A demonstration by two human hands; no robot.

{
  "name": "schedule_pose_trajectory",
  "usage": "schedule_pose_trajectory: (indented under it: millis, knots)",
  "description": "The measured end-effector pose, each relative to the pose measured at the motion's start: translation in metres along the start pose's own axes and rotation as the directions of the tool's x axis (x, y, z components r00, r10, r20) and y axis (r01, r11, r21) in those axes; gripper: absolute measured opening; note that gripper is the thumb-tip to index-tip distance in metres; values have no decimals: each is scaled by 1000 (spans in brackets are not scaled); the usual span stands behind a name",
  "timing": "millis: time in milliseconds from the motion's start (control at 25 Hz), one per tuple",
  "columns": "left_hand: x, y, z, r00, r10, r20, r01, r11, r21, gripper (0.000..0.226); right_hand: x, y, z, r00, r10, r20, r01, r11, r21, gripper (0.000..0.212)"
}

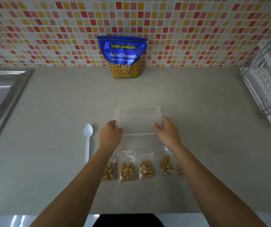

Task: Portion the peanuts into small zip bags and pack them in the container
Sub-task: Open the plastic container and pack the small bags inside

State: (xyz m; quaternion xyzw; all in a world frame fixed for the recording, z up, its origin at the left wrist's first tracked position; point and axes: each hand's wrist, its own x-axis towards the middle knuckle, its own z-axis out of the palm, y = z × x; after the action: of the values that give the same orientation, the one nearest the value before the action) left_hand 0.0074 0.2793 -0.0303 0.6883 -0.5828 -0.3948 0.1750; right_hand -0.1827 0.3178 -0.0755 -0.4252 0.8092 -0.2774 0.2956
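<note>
Counter (49, 128): zip bags (127, 167) (peanuts (147, 168) inside); left hand (111, 135), right hand (166, 131) grip container (138, 118).

Counter (49, 128) — matt, smooth, grey-beige, stone-like finish.
Container (138, 118), middle of the counter: translucent plastic, frosted, smooth.
Small zip bags (126, 167), along the near edge: thin clear plastic film, glossy, creased.
Spoon (87, 138), left of the container: white plastic, smooth, slight sheen.
Peanut pouch (123, 54), back edge against the wall: glossy blue film, clear window in its lower part.
Wall (49, 22): small mosaic tiles, smooth, faint sheen.
Sink (0, 95), left edge — brushed metal, dull shine.
Dish rack (265, 89), right edge: white plastic, smooth.
</note>
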Motion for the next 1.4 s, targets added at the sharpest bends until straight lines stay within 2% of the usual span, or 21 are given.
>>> schedule_pose_trajectory:
  millis: [80, 240, 360, 480, 600, 720, 960, 1080, 1160, 1280, 1400]
  knots:
    - [-2, -16, -12, 999, 2, -47, -1, 1000, 19, 18, -8, -7, 14, 1000, -11, -8, 11, 1000, -13, 42]
    - [-3, -37, -7, 989, 94, -118, -84, 992, 93, 20, -20, -8, 22, 996, -22, -81, 19, 999, -40, 36]
    - [-6, -36, -6, 984, 100, -145, -95, 995, 41, 31, -22, -8, 22, 993, -54, -102, 52, 998, -26, 33]
    - [-8, -33, -7, 985, 63, -160, -69, 997, -33, 41, -26, -10, 18, 991, -97, -96, 102, 993, 52, 40]
    - [-4, -32, -8, 992, 34, -122, -40, 998, -42, 42, -31, -11, 18, 990, -94, -104, 112, 977, 183, 54]
    - [1, -29, -10, 996, -4, -89, -7, 993, -114, 39, -30, -11, 14, 997, -7, -82, 31, 957, 290, 48]
    - [1, -34, -12, 1000, -15, -12, 11, 962, -271, 32, -21, -16, 3, 999, 36, 0, -34, 949, 314, 42]
    - [6, -39, -15, 999, 17, 42, -5, 962, -274, 46, -16, -16, -2, 998, 63, 9, -63, 952, 301, 41]
    - [11, -40, -16, 993, 16, 113, 22, 946, -323, 56, -14, -13, -5, 993, 95, 63, -111, 941, 320, 36]
    - [17, -40, -17, 986, 16, 169, 49, 927, -372, 56, -11, -12, -8, 975, 139, 171, -198, 896, 397, 29]
    - [17, -40, -18, 983, 33, 180, 44, 913, -406, 55, -12, -13, -10, 971, 142, 190, -211, 885, 415, 34]
